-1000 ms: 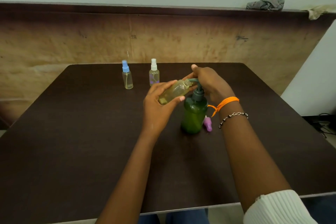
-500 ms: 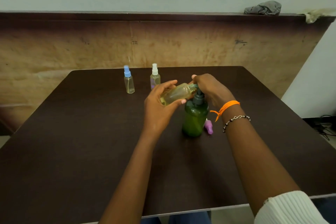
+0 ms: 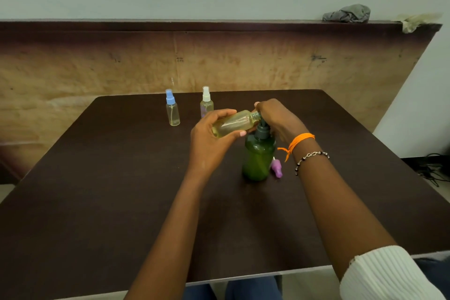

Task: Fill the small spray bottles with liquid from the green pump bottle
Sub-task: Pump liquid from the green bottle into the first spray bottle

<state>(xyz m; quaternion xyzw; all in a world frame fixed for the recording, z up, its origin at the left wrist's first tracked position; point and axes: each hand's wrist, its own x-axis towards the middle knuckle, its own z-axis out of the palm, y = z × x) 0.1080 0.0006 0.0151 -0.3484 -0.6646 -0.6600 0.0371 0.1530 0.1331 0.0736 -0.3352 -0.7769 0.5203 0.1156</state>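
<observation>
Item: small bottle, clear, uncapped, holding pale yellow liquid. It lies tilted almost on its side in the air, above the table and just left of the pump head, with its open neck pointing right at the spout.

Item: left hand. It grasps the small bottle around the body, fingers over the top and thumb beneath.

Item: green pump bottle. It stands upright near the middle of the table, dark pump on top.

Item: right hand. It lies over the pump head, fingers curled around it; whether it is pressing down cannot be told.

Item: purple spray cap. It lies on the table just beside the green bottle's base, to its right, probably the top belonging to the held bottle.

Items: two capped spray bottles at the far edge, one with a blue top, one with a white top; both show some liquid.

Handling note, as judgement: the step is pumping into the open neck. It goes best with the neck kept tight against the spout, short even strokes, and the bottle raised toward upright as the level climbs, since a near-level bottle may spill at the mouth. The green bottle's base should stay planted.
</observation>
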